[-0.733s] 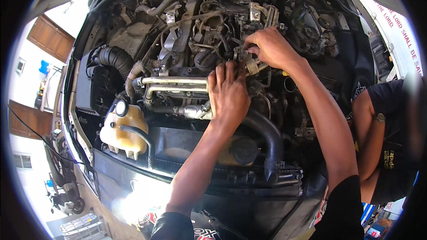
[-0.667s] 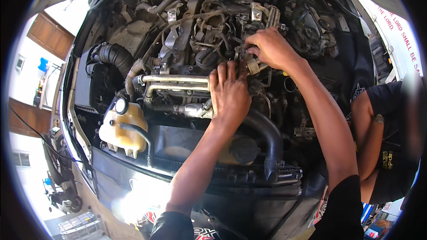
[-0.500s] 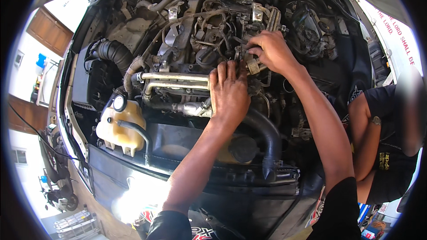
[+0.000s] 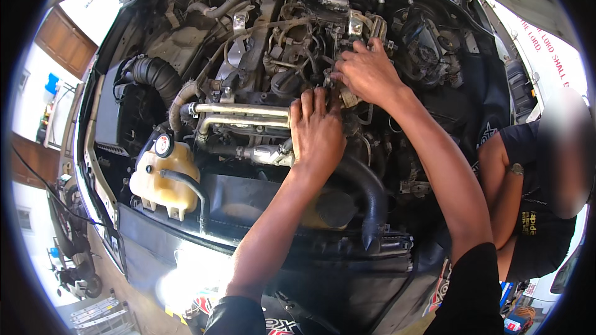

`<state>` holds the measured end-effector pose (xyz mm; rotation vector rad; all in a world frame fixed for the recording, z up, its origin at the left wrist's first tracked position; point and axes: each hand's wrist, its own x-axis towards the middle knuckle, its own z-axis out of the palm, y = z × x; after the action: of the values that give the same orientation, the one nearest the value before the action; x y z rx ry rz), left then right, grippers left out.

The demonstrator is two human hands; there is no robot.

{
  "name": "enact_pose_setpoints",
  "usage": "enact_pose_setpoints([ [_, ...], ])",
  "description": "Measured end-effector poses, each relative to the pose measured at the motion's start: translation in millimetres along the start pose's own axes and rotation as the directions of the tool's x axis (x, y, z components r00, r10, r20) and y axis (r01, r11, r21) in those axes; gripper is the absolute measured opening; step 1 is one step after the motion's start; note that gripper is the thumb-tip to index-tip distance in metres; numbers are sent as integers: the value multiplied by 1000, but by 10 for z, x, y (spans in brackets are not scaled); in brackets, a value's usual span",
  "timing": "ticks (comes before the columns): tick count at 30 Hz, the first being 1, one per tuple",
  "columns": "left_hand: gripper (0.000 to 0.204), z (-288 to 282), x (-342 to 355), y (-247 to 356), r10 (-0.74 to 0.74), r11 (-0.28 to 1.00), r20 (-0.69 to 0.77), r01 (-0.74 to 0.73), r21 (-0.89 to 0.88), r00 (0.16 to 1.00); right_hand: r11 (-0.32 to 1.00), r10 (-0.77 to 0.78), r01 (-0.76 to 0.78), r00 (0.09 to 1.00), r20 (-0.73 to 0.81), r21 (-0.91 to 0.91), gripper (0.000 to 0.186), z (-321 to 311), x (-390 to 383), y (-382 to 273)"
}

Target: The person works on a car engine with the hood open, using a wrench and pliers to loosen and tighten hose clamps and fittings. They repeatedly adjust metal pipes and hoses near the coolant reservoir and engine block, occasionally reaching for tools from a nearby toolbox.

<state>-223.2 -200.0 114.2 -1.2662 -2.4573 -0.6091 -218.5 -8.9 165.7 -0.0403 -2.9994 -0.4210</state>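
Observation:
Bent over the right end of a pair of metal coolant pipes [image 4: 242, 109], my left hand [image 4: 318, 133] presses with its fingers curled down behind their bracket. Just beyond it to the right, my right hand [image 4: 370, 75] reaches over the top of the engine. Its thumb and forefinger close in on a small part there, which they hide, while its other fingers are bent among the fittings. Below its wrist sits a brownish metal pipe fitting [image 4: 349, 98]. The black oil filler cap [image 4: 287, 82] lies left of both hands.
A yellowed coolant tank [image 4: 164, 177] stands front left, near a ribbed air hose [image 4: 155, 72]. A thick black hose [image 4: 374, 205] curves down in front. A bright work light [image 4: 186, 279] glares at the front edge. Another person [image 4: 528, 198] leans at the right with folded arms.
My right hand has shifted slightly left, and its fingers have spread and reach farther over the engine. The left hand stays at the pipe end. The view has tilted a little.

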Motion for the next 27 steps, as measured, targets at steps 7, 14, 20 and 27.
enact_pose_setpoints([
  [7, 64, -11, -16, -35, 11, 1000, 20, -11, -4, 1000, 998, 33, -31, 999, -42, 46, 23, -18, -56, -89],
  [14, 62, 17, -27, -45, 3, 1000, -11, -3, -15, 1000, 997, 80, -80, 997, -15, -6, 26, -135, 31, -141],
  [20, 59, 38, -45, -64, 1, 1000, 13, -1, -17, 1000, 995, 92, -95, 993, -69, -42, 31, -16, -24, -176],
  [27, 68, 75, -58, -103, 0, 1000, -4, 0, -13, 1000, 975, 197, -181, 972, -129, 129, 30, 29, -48, -228],
])
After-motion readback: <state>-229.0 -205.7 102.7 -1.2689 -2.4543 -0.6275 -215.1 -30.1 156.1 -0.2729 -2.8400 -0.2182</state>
